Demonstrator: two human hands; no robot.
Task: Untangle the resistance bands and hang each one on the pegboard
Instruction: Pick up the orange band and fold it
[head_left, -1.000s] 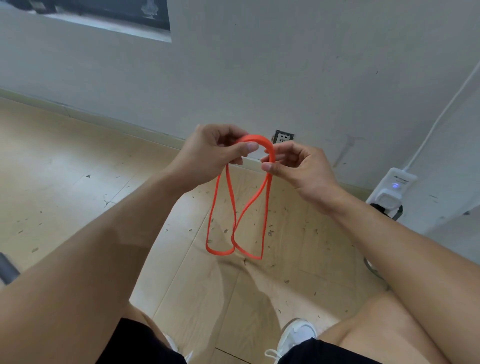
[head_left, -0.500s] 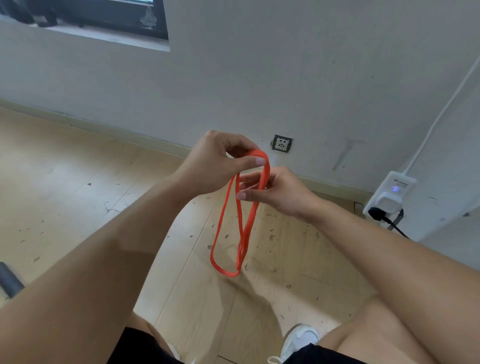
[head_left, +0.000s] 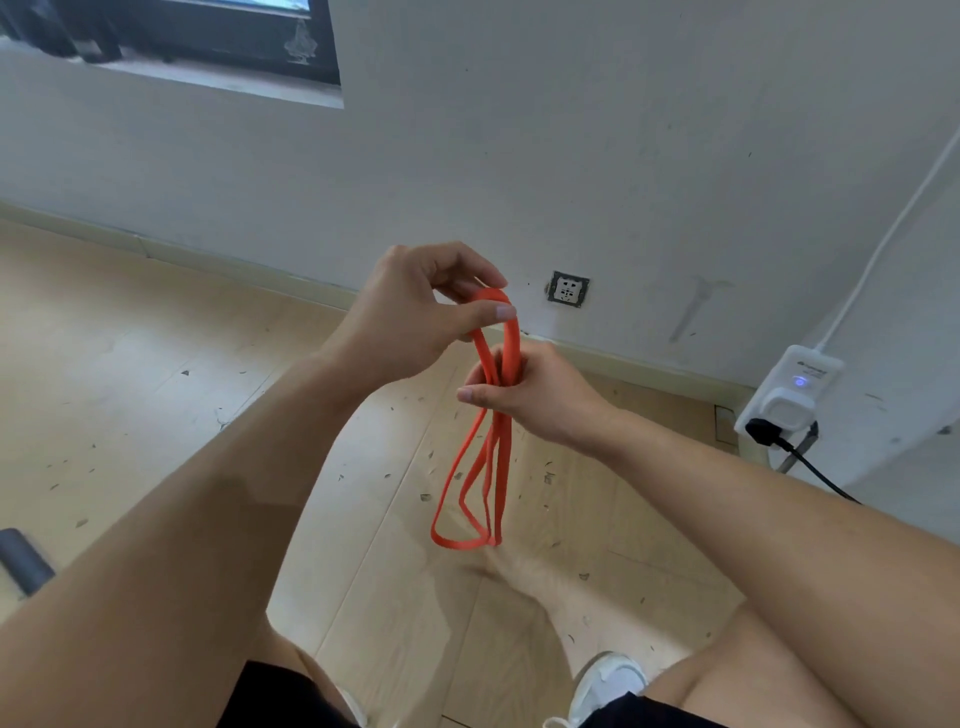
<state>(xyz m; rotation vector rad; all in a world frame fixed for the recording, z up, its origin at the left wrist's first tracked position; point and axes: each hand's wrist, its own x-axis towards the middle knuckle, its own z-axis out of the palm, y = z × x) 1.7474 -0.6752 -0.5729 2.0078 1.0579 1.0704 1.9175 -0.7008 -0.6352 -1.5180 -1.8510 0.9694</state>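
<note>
Left hand (head_left: 410, 317) is raised in front of the wall (head_left: 623, 156), thumb and fingertips pinched on the top bend of an orange band (head_left: 493, 447). Right hand (head_left: 530, 389) sits just below it and slightly to the right, fingers curled round the gathered strands of the same band, thumb pointing left. Both hands are clamped on the band; neither is free.

Band condition: between the two hands the strands cross over once. Below the right hand the band hangs down in several loose loops, which end in mid air above the floor (head_left: 130, 364) without touching it. How many separate bands make up the bundle cannot be told; all strands are the same orange.

Surroundings: floor is pale wood plank, scattered with small dark flecks. A wall socket (head_left: 568, 289) is set low in the wall just beyond the hands. At the right, a white adapter (head_left: 789, 395) with a lit blue indicator is fixed to a white surface; a white cable (head_left: 883, 228) runs up from it and a black plug (head_left: 763, 434) with a black lead is inserted below. A window (head_left: 208, 31) with a dark frame shows at upper left. One white shoe (head_left: 605, 686) and black shorts (head_left: 280, 696) appear at the bottom edge. A dark grey object (head_left: 21, 561), not identifiable, lies at the left edge.
</note>
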